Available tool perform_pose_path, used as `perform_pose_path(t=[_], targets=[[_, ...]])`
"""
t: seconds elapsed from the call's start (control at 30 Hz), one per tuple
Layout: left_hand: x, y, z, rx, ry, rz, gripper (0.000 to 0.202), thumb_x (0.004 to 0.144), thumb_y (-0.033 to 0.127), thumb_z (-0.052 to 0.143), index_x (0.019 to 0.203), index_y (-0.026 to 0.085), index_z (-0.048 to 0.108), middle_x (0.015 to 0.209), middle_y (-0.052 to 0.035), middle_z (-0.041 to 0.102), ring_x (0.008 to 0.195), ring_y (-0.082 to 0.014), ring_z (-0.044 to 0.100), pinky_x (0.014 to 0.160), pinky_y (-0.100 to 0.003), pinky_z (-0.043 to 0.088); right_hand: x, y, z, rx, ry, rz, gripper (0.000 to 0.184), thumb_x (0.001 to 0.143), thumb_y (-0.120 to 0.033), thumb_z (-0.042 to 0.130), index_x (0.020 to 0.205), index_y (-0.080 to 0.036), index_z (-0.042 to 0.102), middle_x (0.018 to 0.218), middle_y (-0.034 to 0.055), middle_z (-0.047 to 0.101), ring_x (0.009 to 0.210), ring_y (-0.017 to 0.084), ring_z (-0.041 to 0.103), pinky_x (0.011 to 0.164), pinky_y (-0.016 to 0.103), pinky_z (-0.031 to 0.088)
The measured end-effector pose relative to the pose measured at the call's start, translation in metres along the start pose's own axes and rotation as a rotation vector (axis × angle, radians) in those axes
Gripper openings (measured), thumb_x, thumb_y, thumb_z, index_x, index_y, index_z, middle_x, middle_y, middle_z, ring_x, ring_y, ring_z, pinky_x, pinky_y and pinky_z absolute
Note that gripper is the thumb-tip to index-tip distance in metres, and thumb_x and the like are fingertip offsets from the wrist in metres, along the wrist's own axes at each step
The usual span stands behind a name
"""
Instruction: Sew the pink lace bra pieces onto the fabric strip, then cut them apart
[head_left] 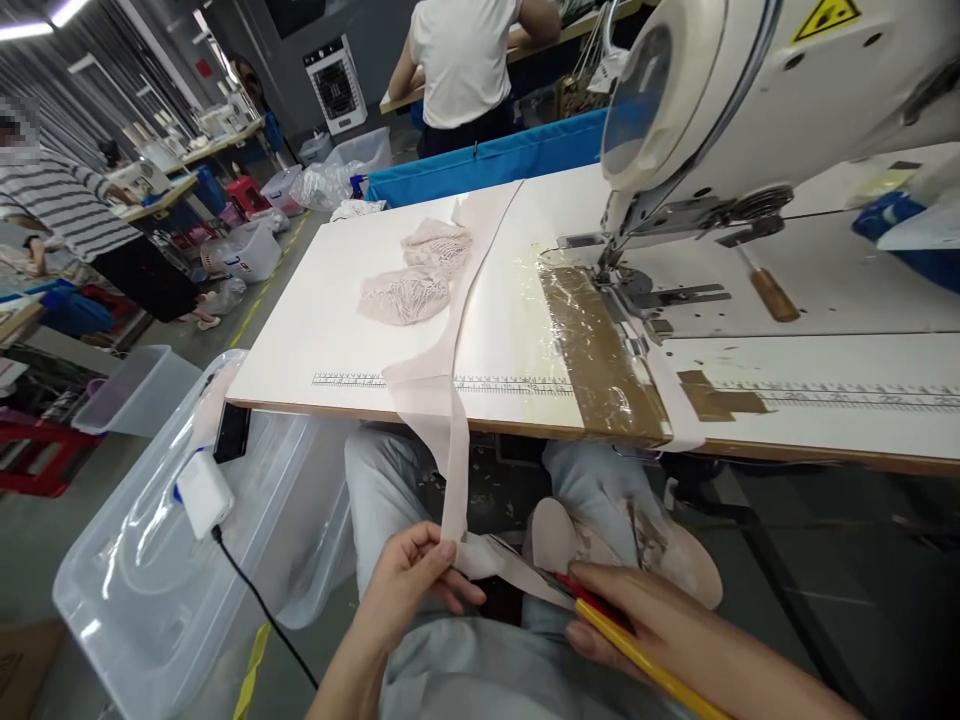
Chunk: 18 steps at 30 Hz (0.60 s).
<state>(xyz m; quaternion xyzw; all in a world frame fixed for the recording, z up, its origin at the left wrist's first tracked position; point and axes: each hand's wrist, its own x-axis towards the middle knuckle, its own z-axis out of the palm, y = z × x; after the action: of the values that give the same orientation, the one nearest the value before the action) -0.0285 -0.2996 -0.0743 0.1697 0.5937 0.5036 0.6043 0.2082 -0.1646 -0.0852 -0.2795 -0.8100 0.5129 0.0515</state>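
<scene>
My left hand (411,580) pinches the lower end of a long pale pink fabric strip (454,440) that hangs off the front edge of the sewing table (345,300) down over my lap. My right hand (637,615) is closed around scissors with red and yellow handles (600,612), their tip at the strip's end beside my left fingers. Pale pink padded cup pieces (559,535) lie on my lap under the hands. Two lace pieces (420,275) rest on the table top.
A white sewing machine (720,110) stands at the right, with brown tape (600,355) on the table beside its needle. A clear plastic bin (187,560) with a white charger (202,495) sits at my left. Other people work at tables behind.
</scene>
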Motion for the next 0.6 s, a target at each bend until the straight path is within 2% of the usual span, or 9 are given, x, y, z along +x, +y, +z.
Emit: perform_pose_path(t=[0.1,0.2,0.4,0.6], targets=[[-0.002,0.000,-0.003,-0.015,0.010,-0.025,0.041,0.077,0.051,0.073,0.083,0.012,0.063,0.070,-0.0110,0.074,0.063,-0.0181,0.072,0.057,-0.022,0.053,0.032,-0.015,-0.009,-0.144,-0.249,-0.015,0.038,0.085,-0.053,0.062,0.067,-0.022,0.051,0.061,-0.0016,0.054,0.056,0.018,0.054,0.049,0.024,0.033],[-0.001,-0.001,-0.007,-0.040,0.012,-0.047,0.042,0.075,0.051,0.076,0.081,0.011,0.063,0.069,-0.0115,0.075,0.063,-0.0188,0.072,0.056,-0.023,0.053,0.049,-0.024,-0.012,-0.261,-0.331,-0.021,0.040,0.087,-0.054,0.054,0.066,-0.022,0.043,0.061,-0.0002,0.051,0.058,0.019,0.052,0.051,0.026,0.030],[0.006,-0.003,-0.010,-0.097,0.006,-0.061,0.044,0.070,0.052,0.078,0.078,0.012,0.061,0.067,-0.0115,0.074,0.061,-0.0205,0.072,0.054,-0.023,0.052,0.062,-0.037,-0.011,-0.427,-0.332,-0.051,0.043,0.086,-0.053,0.055,0.065,-0.023,0.033,0.061,-0.0001,0.051,0.058,0.020,0.052,0.053,0.028,0.025],[0.010,-0.006,-0.010,-0.133,-0.007,-0.056,0.046,0.066,0.052,0.081,0.076,0.012,0.061,0.062,-0.0109,0.073,0.056,-0.0203,0.071,0.052,-0.023,0.052,0.061,-0.042,-0.008,-0.531,-0.282,-0.069,0.040,0.087,-0.055,0.059,0.070,-0.023,0.043,0.072,0.0029,0.060,0.063,0.023,0.056,0.055,0.029,0.028]])
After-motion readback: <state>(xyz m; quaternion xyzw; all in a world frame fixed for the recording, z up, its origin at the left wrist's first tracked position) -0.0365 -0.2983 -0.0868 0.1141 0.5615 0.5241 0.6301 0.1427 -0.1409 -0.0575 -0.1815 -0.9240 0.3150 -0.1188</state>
